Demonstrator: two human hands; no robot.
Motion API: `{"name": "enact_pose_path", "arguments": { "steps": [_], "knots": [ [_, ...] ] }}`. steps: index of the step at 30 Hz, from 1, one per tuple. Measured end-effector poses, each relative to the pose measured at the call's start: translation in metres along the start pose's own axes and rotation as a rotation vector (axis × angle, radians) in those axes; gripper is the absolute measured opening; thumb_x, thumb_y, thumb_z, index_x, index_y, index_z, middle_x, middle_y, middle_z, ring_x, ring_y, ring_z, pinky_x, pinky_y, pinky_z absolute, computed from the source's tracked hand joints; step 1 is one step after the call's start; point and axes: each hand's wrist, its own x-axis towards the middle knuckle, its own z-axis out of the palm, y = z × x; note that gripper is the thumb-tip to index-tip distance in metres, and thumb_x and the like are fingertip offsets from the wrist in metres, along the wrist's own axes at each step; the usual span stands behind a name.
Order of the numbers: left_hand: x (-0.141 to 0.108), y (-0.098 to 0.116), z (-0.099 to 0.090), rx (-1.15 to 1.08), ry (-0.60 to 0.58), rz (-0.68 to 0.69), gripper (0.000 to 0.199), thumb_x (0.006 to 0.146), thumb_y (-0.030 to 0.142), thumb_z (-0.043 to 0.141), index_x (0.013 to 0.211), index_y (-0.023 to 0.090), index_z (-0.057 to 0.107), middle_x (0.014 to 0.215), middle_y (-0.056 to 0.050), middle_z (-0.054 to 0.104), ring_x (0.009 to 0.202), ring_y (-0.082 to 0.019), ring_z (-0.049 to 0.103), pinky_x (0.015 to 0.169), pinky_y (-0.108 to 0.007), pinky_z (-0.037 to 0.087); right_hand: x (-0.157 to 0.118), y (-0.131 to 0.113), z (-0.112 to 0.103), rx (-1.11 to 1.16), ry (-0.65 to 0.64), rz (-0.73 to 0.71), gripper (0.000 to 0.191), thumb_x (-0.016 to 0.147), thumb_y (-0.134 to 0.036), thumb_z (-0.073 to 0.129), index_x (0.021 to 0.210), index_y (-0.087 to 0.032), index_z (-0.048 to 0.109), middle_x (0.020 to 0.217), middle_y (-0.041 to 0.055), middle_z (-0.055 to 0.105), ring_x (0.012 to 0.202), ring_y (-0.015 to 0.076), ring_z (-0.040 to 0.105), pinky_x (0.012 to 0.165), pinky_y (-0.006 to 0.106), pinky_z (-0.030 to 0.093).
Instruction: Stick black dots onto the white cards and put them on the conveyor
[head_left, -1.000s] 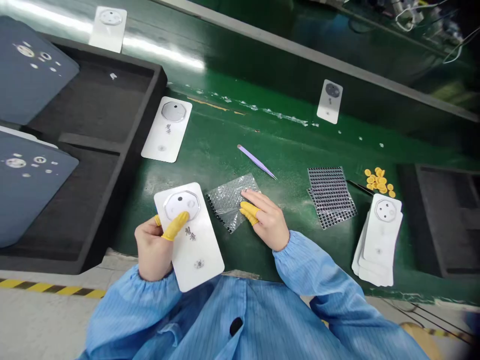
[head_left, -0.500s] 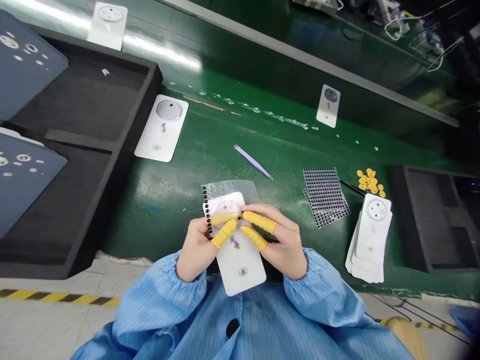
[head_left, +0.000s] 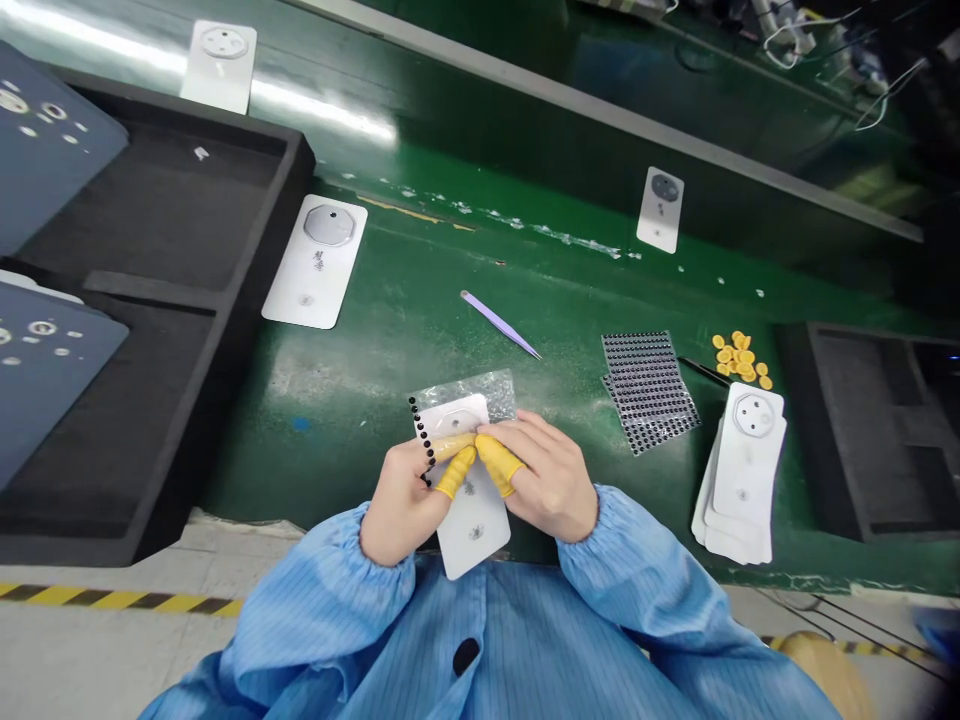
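Note:
My left hand [head_left: 409, 500], with yellow finger cots on thumb and forefinger, pinches a clear plastic sheet [head_left: 495, 388] that carries a column of black round dots along its left side. Under the sheet lies a white card [head_left: 476, 545] with a round grey print and dark characters, partly hidden by my fingers. My right hand [head_left: 544, 475], also in yellow cots, has thumb and forefinger pressed together against the left fingertips at the sheet's lower edge. What sits between those right fingertips is hidden.
Purple tweezers [head_left: 500, 325] lie beyond my hands. To the right are dotted sheets [head_left: 649, 390], dark tweezers [head_left: 705, 373], yellow finger cots [head_left: 739, 357] and stacked white cards [head_left: 746, 470]. Black trays stand left [head_left: 259, 240] and right [head_left: 821, 440]. Another card [head_left: 311, 290] lies left.
My right thumb and forefinger, apart before with small black dots near the fingertips, have closed together and met the left fingertips. The card and sheet have shifted slightly.

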Motion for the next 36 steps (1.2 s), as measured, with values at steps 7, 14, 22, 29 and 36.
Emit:
{"name": "enact_pose_path", "arguments": {
  "steps": [7,14,22,29,36],
  "knots": [
    [-0.003,-0.022,-0.037,-0.03,0.093,-0.157,0.033,0.079,0.03,0.065,0.105,0.011,0.07,0.104,-0.014,0.073,0.092,-0.028,0.07,0.078,-0.035,0.058,-0.009,0.016,0.029,0.318,0.105,0.34,0.01,0.086,-0.013,0.057,0.09,-0.019,0.064,0.088,0.0053,0.07,0.083,0.0142,0.066,0.075,0.028,0.057],
    [-0.036,0.005,-0.07,-0.162,0.642,-0.134,0.105,0.074,0.026,0.075,0.15,0.034,0.003,0.106,-0.003,0.073,0.086,-0.022,0.072,0.072,-0.031,0.061,-0.011,0.032,0.005,0.435,0.253,0.566,0.006,0.079,-0.016,0.068,0.082,-0.021,0.069,0.111,0.0087,0.065,0.101,0.0197,0.064,0.09,0.039,0.053],
    [-0.017,0.041,-0.018,-0.36,0.336,-0.102,0.072,0.076,0.023,0.073,0.139,0.02,0.04,0.077,0.0,0.076,0.067,-0.017,0.071,0.06,-0.022,0.06,-0.007,0.048,-0.021,0.628,0.146,0.821,0.017,0.077,-0.031,0.071,0.086,-0.016,0.069,0.116,0.0129,0.066,0.093,0.0197,0.069,0.07,0.03,0.06],
    [-0.015,0.043,-0.004,-0.253,0.195,-0.014,0.038,0.078,0.016,0.069,0.115,0.019,0.061,0.073,0.002,0.075,0.061,-0.013,0.068,0.06,-0.019,0.058,0.012,-0.009,-0.043,0.154,0.361,0.489,0.018,0.077,-0.012,0.069,0.09,-0.024,0.069,0.098,0.0035,0.066,0.075,0.0141,0.062,0.061,0.028,0.055],
    [-0.017,0.051,0.001,-0.157,0.118,0.087,0.029,0.071,0.006,0.068,0.094,0.023,0.069,0.066,0.005,0.071,0.054,-0.01,0.065,0.05,-0.015,0.052,0.022,-0.031,-0.043,0.089,0.031,0.067,0.04,0.087,-0.007,0.047,0.124,-0.019,0.053,0.118,0.009,0.066,0.11,0.0229,0.061,0.089,0.041,0.057]
  ]
}}
